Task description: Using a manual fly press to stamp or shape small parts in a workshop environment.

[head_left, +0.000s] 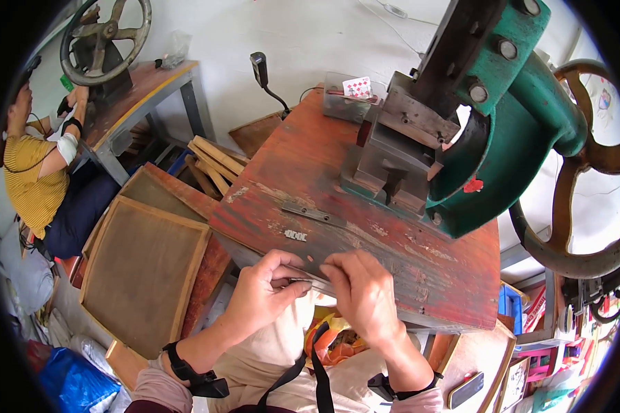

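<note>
My left hand pinches a thin, light metal strip between thumb and fingers, just off the near edge of the worn red table. On the strip's other end my right hand has its fingers closed. Fingers hide much of the strip. Beyond my hands, a small silvery piece with cut-outs lies on the tabletop, and a tiny copper-coloured bit is close to my fingertips. A flat metal bar with holes rests farther back.
A green hand press with a steel die block stands at the right of the table. A clear plastic box sits behind it. Wood-framed trays lean at left. A person in yellow works at another press. A phone lies lower right.
</note>
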A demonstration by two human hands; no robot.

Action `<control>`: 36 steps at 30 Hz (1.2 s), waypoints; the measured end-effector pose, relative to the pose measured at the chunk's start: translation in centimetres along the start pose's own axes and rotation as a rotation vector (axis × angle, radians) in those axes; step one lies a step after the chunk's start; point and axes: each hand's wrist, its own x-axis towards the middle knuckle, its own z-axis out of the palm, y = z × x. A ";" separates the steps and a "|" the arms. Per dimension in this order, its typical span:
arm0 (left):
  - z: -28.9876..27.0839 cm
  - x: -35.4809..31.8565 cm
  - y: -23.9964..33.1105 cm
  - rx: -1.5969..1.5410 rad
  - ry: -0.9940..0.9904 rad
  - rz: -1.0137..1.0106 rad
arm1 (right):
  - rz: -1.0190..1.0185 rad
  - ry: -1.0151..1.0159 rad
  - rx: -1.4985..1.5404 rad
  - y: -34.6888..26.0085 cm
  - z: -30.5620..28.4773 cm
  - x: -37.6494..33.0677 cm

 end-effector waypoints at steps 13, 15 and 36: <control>-5.6 5.1 2.3 0.025 -0.155 -0.263 | 0.053 -0.067 -0.010 1.8 4.2 3.8; -5.7 5.5 2.7 0.024 -0.176 -0.271 | 0.045 -0.079 0.000 1.7 4.5 4.2; -6.4 5.0 1.6 -0.198 -0.041 -0.227 | 0.204 -0.273 0.348 0.0 3.6 5.6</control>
